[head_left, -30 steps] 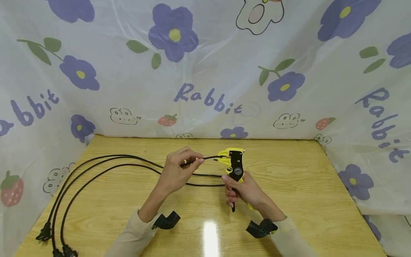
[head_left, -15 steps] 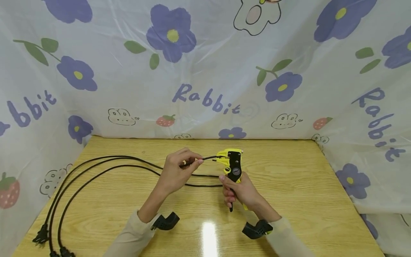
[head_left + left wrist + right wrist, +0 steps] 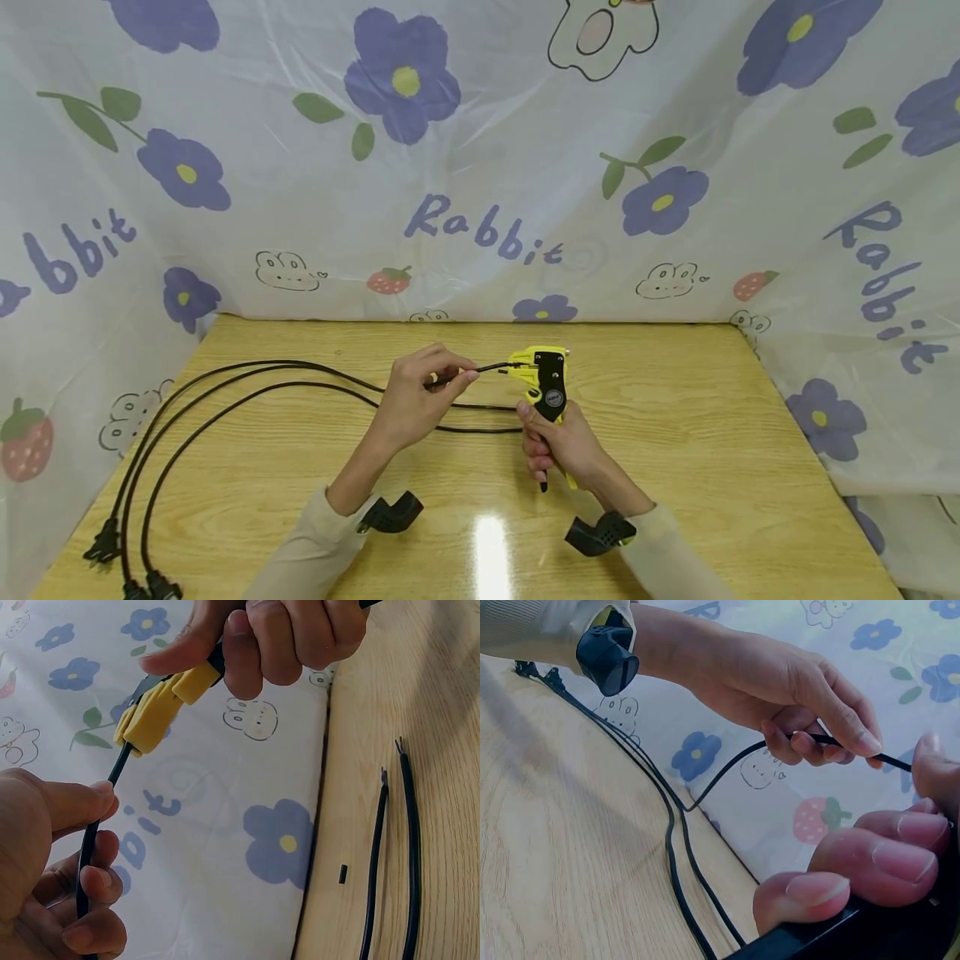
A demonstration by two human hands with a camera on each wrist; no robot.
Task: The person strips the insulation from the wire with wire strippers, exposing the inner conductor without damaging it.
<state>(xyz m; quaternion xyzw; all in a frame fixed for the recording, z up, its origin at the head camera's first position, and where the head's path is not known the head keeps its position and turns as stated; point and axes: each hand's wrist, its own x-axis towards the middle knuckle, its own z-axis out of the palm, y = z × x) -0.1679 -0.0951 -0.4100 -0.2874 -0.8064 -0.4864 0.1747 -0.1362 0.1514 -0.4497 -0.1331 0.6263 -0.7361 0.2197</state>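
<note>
My left hand [image 3: 420,396] pinches a black power cord [image 3: 491,367] between thumb and fingers, a short way behind its end. That end sits in the nose of a yellow and black wire stripper [image 3: 553,375], hidden inside it. My right hand [image 3: 566,446] grips the stripper's handles, which stand close together, with the tool upright in the head view. In the left wrist view the cord runs straight from my left fingers [image 3: 94,799] into the stripper's yellow nose [image 3: 154,712].
Two more black cords [image 3: 300,385] curve over the wooden table [image 3: 712,500], their bare wire ends [image 3: 384,776] showing in the left wrist view. Plugs [image 3: 105,543] lie at the front left. A small black scrap [image 3: 343,874] is on the table. Patterned cloth [image 3: 480,167] hangs behind.
The stripper's handles have drawn closer together in my right hand, and that wrist has shifted slightly left. My left hand keeps its pinch on the cord in about the same place.
</note>
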